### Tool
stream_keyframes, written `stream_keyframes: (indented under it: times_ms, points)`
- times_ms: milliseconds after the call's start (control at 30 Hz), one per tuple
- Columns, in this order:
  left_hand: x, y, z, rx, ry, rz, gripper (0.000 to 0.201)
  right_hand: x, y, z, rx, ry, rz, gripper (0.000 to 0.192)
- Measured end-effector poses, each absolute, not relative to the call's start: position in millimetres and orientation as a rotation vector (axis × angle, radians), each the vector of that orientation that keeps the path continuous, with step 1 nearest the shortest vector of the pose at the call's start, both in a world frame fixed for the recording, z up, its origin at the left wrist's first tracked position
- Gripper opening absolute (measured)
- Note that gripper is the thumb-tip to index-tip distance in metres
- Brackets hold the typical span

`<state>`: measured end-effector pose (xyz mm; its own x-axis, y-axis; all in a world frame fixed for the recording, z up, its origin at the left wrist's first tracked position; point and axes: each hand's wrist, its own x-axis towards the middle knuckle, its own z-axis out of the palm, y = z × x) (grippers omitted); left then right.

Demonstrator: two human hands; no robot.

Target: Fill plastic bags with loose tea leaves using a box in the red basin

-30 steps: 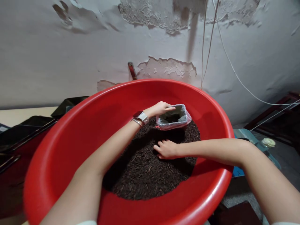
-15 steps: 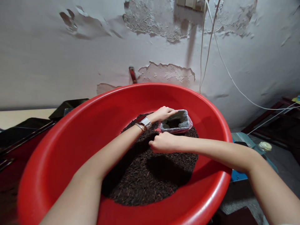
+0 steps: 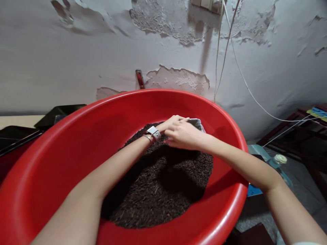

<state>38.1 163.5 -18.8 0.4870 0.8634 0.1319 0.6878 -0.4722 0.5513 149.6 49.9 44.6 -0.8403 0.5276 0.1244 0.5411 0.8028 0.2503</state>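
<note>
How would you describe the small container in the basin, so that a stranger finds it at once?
Find the big round red plastic basin holding dark loose material. At the pile's far edge, under the right hand, sits a small plastic-lined container, the only pale grey thing inside.

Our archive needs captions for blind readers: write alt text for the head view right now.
Two bare hands meet at a small plastic-lined container standing in dark loose material inside a big red basin. The left hand holds its rim; the right hand covers its opening. Behind is a peeling wall.
</note>
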Motion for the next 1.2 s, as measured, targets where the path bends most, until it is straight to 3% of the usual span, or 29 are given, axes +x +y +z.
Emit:
stream_keyframes:
  times_ms: [67, 167, 333, 500, 767, 867, 1000, 1200]
  points:
    - [39.3, 157.2, -14.9, 2.298, 1.240, 0.586, 0.055, 141.6, 32.4, 40.2, -0.782, -3.108, -0.227, 0.033]
    - [41.2, 152.5, -11.9, 2.265, 1.121, 0.642, 0.051, 136.8, 18.7, 21.6, -0.959, -3.454, 0.086, 0.042]
    - [42.4, 153.7, -12.1, 2.224, 1.140, 0.636, 0.052, 142.6, 37.6, -26.4, -1.415, -3.702, 0.057, 0.081]
    - [41.8, 155.0, -12.5, 2.214, 1.141, 0.635, 0.052, 145.4, 60.5, -51.5, -1.342, -3.653, 0.238, 0.102]
    - [40.2, 157.7, -16.4, 2.193, 1.116, 0.642, 0.054, 140.7, 58.4, -51.5, -1.266, -3.601, 0.376, 0.086]
    - [40.5, 157.4, -15.7, 2.200, 1.121, 0.640, 0.054, 137.5, 52.1, -51.1, -1.220, -3.558, 0.426, 0.069]
    - [41.9, 153.4, -12.2, 2.219, 1.129, 0.644, 0.053, 130.3, 38.6, -45.3, -1.106, -3.520, 0.286, 0.044]
    - [42.0, 149.8, -10.4, 2.189, 1.129, 0.639, 0.051, 129.3, 26.4, -3.2, -0.937, -3.263, 0.146, 0.036]
